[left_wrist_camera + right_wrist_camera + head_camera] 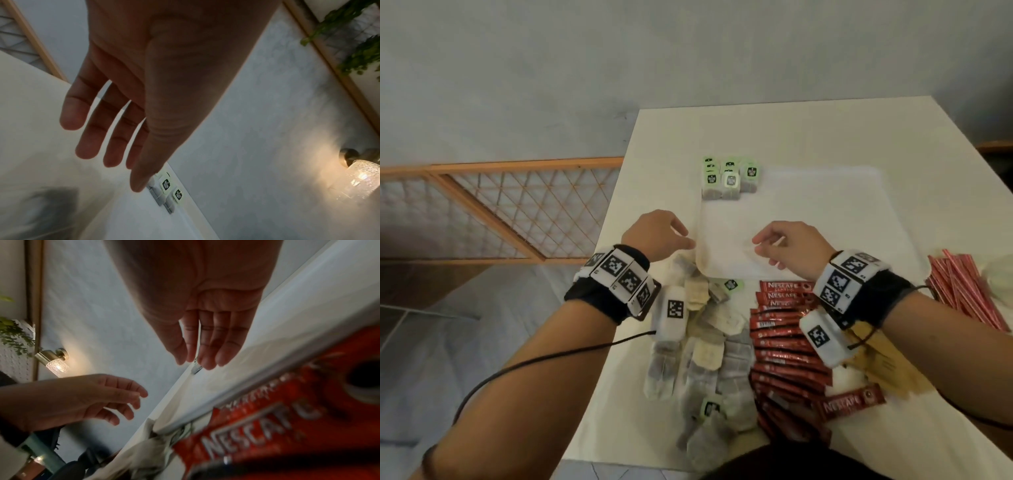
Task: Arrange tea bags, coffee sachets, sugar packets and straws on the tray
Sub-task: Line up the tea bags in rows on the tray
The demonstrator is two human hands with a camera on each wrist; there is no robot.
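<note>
Tray (808, 205) sat white on the white table (825, 130) in the head view, with a small block of green-tagged tea bags (727, 178) lined up in its far-left corner, well ahead of both hands. Left hand (657, 236) hovered just off the tray's near-left edge, fingers loosely bent, holding nothing. Right hand (791, 245) hung over the tray's near edge, fingers relaxed, also empty; the two hands were apart with bare tray between them. Loose tea bags (705, 346) were piled on the table under the left wrist, red coffee sachets (784, 339) fanned out beside them under the right wrist, brown sugar packets (883, 363) lay partly hidden by the right forearm, and red-striped straws (965, 287) lay right of that wrist. Left wrist view: the left hand (144, 97) showed fingers (90, 139) straight and spread, nothing in it, with the placed tea bags (168, 190) just past the thumb tip along the tray edge. Right wrist view: the right hand (205, 321) had straight fingers (228, 350) together and empty, the far tea bags (196, 369) peeking out beyond the tips, a blurred coffee sachet (267, 426) close under the camera, and the left hand (98, 395) off to the side, loosely curled.
</note>
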